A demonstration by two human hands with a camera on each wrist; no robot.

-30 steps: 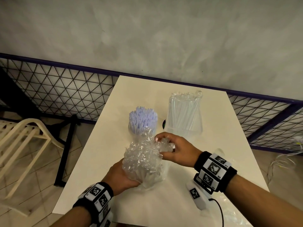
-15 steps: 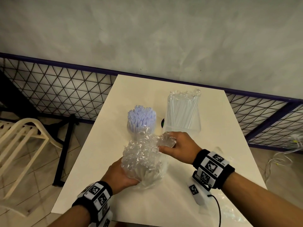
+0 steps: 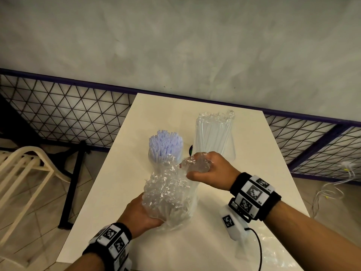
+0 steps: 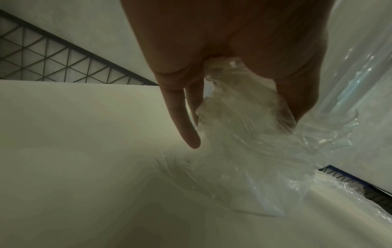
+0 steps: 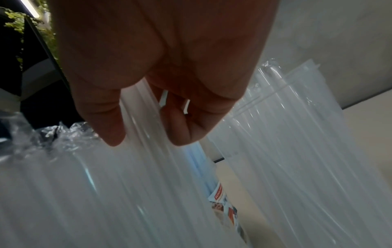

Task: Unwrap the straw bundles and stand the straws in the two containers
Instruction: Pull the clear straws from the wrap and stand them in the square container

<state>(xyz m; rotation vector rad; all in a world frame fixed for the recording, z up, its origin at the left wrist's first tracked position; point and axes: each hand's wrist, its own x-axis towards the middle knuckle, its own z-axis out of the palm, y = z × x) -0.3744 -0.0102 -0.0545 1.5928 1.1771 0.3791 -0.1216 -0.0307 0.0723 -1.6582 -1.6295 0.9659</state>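
Observation:
On the white table (image 3: 121, 192) stands a bundle of clear straws (image 3: 168, 194) in crinkled clear wrap. My left hand (image 3: 143, 214) grips its lower end; in the left wrist view the left hand (image 4: 237, 94) pinches the wrap (image 4: 250, 134) between thumb and fingers. My right hand (image 3: 205, 169) is curled round a wad of wrap (image 3: 193, 164) at the bundle's top. In the right wrist view its fingers (image 5: 182, 127) hang over the straws (image 5: 106, 193). Behind stand lilac straws (image 3: 166, 143) upright in a clear container, and clear straws (image 3: 214, 135) in a second one.
A loose sheet of clear film (image 3: 277, 253) lies at the table's near right corner, beside a black cable (image 3: 258, 249). A dark mesh fence (image 3: 64, 114) runs behind the table, below a grey wall. A cream chair (image 3: 21, 173) stands on the floor to the left.
My right hand has gathered the top of the wrap into its fist and turned, pulling the film a little up and right. The left hand keeps its hold low on the bundle.

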